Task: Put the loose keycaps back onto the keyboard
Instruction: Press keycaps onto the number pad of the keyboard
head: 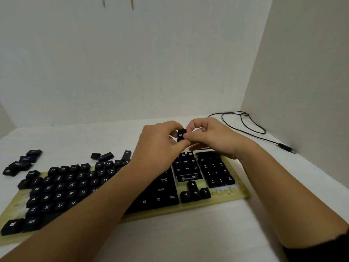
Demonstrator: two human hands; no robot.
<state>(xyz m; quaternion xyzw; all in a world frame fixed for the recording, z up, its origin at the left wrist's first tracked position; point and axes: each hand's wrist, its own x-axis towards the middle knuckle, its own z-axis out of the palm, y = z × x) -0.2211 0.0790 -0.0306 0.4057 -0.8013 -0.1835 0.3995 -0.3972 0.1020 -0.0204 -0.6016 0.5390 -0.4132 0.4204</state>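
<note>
While I hold one keycap above the keyboard, fingertips of my left hand and right hand pinch it together, likely to orient it (bare numpad slots wait below); more loose keycaps lie far left.

Keyboard lying across the worktop, numpad to the right. Loose keycaps clustered beyond its left rear corner, more just behind the function row. Cable coiled behind at right, its plug farther right.
</note>
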